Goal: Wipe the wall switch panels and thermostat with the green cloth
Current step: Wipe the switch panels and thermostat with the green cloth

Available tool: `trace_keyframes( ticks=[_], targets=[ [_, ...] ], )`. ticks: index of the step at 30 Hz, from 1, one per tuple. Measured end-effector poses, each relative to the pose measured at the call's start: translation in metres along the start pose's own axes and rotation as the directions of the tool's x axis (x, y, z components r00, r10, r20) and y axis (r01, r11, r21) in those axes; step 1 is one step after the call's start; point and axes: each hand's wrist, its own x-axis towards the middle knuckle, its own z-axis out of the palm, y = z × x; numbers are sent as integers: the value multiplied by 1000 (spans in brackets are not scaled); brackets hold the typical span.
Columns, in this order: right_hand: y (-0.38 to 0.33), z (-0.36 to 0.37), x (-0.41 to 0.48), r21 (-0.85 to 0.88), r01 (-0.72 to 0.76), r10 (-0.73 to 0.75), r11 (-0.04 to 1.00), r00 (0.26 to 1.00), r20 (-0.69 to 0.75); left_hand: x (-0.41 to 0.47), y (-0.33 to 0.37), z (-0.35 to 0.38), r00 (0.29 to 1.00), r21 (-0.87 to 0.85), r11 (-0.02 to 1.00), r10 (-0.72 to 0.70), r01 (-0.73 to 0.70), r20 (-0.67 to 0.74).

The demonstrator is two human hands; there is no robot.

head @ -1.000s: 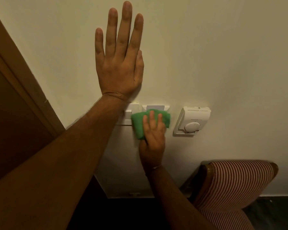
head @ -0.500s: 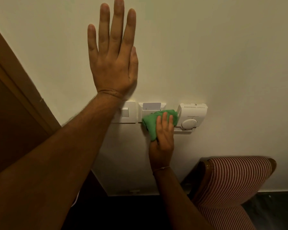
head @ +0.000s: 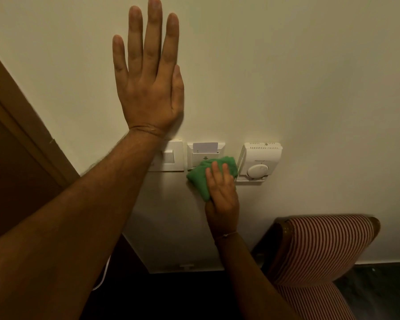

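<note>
My right hand [head: 222, 195] presses a folded green cloth [head: 200, 179] flat against the wall, over the lower part of the white key-card panel [head: 206, 150], which has a card in its slot. To its left is a white switch panel [head: 171, 157], partly hidden by my left forearm. Just right of the cloth sits the white thermostat [head: 260, 161] with a round dial, uncovered. My left hand [head: 148, 72] lies flat on the wall above the panels, fingers spread upward, holding nothing.
A brown wooden door frame [head: 26, 135] runs diagonally at the left. A chair with a red-and-white striped back [head: 321, 248] stands against the wall at the lower right, just below the thermostat. The floor below is dark.
My right hand with the cloth slid from the switch panel rightward across the card panel toward the thermostat, then slightly lower. My left hand stayed flat on the wall.
</note>
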Motion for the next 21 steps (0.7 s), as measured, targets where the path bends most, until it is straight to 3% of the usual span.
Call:
trace_keyframes(
  ticks=[8, 11, 16, 21],
  targets=[
    [-9, -17, 2, 71, -127, 118, 989, 986, 115, 10, 16, -25, 998, 129, 990, 56, -54, -10],
    [-17, -35, 8, 110, -104, 88, 988, 986, 138, 12, 27, -48, 995, 176, 982, 57, -72, 86],
    [-34, -85, 67, 169, 44, -28, 985, 995, -94, 0, 42, -83, 955, 158, 987, -62, 16, 289],
    [-18, -145, 126, 133, 90, -50, 987, 960, -276, -33, 71, -103, 908, 157, 977, -194, 145, 371]
  ],
)
